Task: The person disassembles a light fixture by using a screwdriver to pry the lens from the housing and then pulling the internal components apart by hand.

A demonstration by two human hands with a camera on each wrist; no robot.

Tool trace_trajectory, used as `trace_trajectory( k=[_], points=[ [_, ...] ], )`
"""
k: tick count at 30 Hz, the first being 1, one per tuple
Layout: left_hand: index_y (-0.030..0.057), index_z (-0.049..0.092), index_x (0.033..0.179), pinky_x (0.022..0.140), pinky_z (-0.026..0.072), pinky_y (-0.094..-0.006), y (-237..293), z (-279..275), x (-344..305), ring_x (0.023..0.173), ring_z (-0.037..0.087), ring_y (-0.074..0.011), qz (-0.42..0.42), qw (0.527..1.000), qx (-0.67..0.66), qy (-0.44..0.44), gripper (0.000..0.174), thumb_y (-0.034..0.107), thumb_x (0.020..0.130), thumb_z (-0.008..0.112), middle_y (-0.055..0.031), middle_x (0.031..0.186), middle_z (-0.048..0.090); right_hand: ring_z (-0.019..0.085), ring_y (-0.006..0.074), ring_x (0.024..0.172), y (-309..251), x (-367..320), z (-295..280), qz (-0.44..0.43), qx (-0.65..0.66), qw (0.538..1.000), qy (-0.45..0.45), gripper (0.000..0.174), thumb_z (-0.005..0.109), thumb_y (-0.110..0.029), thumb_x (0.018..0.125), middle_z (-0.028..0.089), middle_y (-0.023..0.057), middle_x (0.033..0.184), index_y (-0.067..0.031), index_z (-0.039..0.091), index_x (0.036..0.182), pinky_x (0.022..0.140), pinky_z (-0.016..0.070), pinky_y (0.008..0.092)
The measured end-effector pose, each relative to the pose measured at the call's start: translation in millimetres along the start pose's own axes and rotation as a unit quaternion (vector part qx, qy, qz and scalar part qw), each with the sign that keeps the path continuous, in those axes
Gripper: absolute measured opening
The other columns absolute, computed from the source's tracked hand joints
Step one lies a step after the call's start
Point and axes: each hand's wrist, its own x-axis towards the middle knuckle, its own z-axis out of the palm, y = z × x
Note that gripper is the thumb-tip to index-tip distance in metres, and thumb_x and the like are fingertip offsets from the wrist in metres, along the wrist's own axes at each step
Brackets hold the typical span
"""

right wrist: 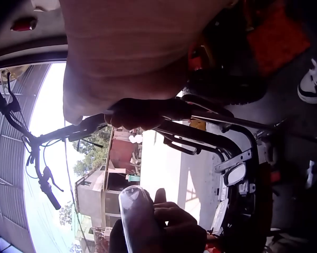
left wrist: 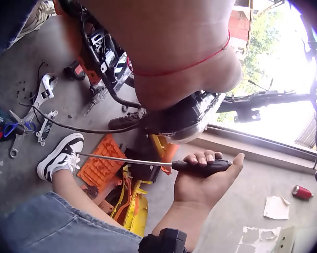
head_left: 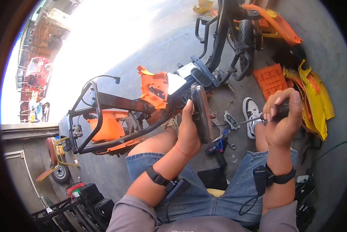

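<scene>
My left hand (head_left: pixel 189 133) grips an oblong vehicle lamp (head_left: pixel 204 116), its thumb along one edge of the dark housing. In the left wrist view a clear lens shows on the lamp, and a thin black cable (left wrist: pixel 90 129) trails near it. My right hand (head_left: pixel 281 121) holds a screwdriver (left wrist: pixel 200 167) by its black handle, fingers curled over it and thumb toward the butt. The long metal shaft (left wrist: pixel 127 159) points leftward, apart from the lamp. On the floor below are a metal bracket (head_left: pixel 231 120), an adjustable wrench (left wrist: pixel 44 92) and blue-handled scissors (left wrist: pixel 20 126).
A stripped scooter frame (head_left: pixel 121 102) with orange panels (head_left: pixel 154 87) stands in front and to the left. Yellow body panels (head_left: pixel 316 100) and an orange panel (head_left: pixel 270 81) lie to the right. A power drill (head_left: pixel 219 156) lies between the legs, near a sneaker (head_left: pixel 251 116).
</scene>
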Motion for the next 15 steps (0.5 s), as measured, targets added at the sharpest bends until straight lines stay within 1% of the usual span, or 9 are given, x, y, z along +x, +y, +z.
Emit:
trace_trajectory(
  k=[2,3,4,7,9,11,14,15],
  points=[
    [0.0045,0.055,0.114,0.073,0.0475,-0.0314,-4,0,3,0.087,0.060,-0.0188,0.009,0.998,0.000,0.056,0.054,0.052,0.096,0.038,-0.0070,0.092,0.060,0.035,0.0113,0.043,-22,-8,5,-0.049,0.088,0.995,-0.010,0.044,0.038,-0.045,0.097,0.040,0.0039,0.054,-0.0078,0.044,0.074,0.043,0.0310,0.0242],
    [0.0045,0.055,0.114,0.073,0.0475,-0.0314,-6,1,4,0.087,0.060,-0.0188,0.010,0.998,-0.002,0.056,0.054,0.052,0.096,0.038,-0.0070,0.092,0.060,0.033,0.0114,0.041,-33,-12,5,-0.075,0.118,0.989,-0.042,0.045,0.038,-0.047,0.096,0.040,0.0036,0.053,-0.0085,0.044,0.075,0.043,0.0307,0.0249],
    [0.0040,0.055,0.113,0.074,0.0469,-0.0311,-7,1,4,0.086,0.060,-0.0191,0.017,0.998,-0.003,0.061,0.053,0.051,0.096,0.038,-0.0077,0.093,0.060,0.032,0.0118,0.042,-45,-16,5,-0.084,0.133,0.985,-0.074,0.045,0.037,-0.049,0.096,0.039,0.0027,0.053,-0.0092,0.045,0.077,0.043,0.0302,0.0249],
    [0.0030,0.056,0.110,0.074,0.0462,-0.0310,-11,0,5,0.084,0.060,-0.0196,0.027,0.997,-0.004,0.066,0.052,0.050,0.096,0.038,-0.0090,0.094,0.060,0.033,0.0124,0.043,-60,-28,7,-0.103,0.136,0.980,-0.098,0.044,0.036,-0.050,0.096,0.039,0.0016,0.054,-0.0105,0.044,0.077,0.044,0.0306,0.0241],
    [0.0026,0.056,0.110,0.074,0.0461,-0.0312,-13,-2,6,0.084,0.060,-0.0198,0.029,0.997,-0.003,0.068,0.052,0.050,0.096,0.038,-0.0097,0.094,0.060,0.031,0.0095,0.042,-63,-34,13,-0.106,0.157,0.979,-0.078,0.037,0.045,-0.043,0.094,0.038,-0.0001,0.055,-0.0119,0.043,0.074,0.045,0.0294,0.0237],
    [0.0022,0.057,0.107,0.072,0.0464,-0.0310,-14,-3,7,0.083,0.061,-0.0202,0.049,0.997,-0.004,0.066,0.051,0.049,0.096,0.039,-0.0100,0.093,0.061,0.031,0.0092,0.042,-67,-38,16,-0.111,0.159,0.978,-0.077,0.036,0.046,-0.042,0.093,0.038,-0.0004,0.055,-0.0123,0.042,0.073,0.045,0.0293,0.0236],
    [0.0019,0.058,0.105,0.072,0.0473,-0.0312,-10,1,4,0.081,0.061,-0.0204,0.057,0.995,0.013,0.081,0.050,0.047,0.097,0.040,-0.0103,0.091,0.061,0.032,0.0084,0.042,-74,-41,17,-0.111,0.170,0.976,-0.080,0.033,0.050,-0.039,0.092,0.039,-0.0011,0.054,-0.0132,0.041,0.072,0.045,0.0295,0.0232],
    [0.0019,0.058,0.105,0.072,0.0473,-0.0312,-11,-1,6,0.081,0.061,-0.0204,0.058,0.995,0.012,0.082,0.050,0.047,0.097,0.040,-0.0103,0.091,0.061,0.033,0.0096,0.042,-76,-40,15,-0.112,0.169,0.975,-0.089,0.037,0.047,-0.043,0.093,0.040,-0.0001,0.054,-0.0130,0.041,0.073,0.043,0.0307,0.0236]
  ],
)
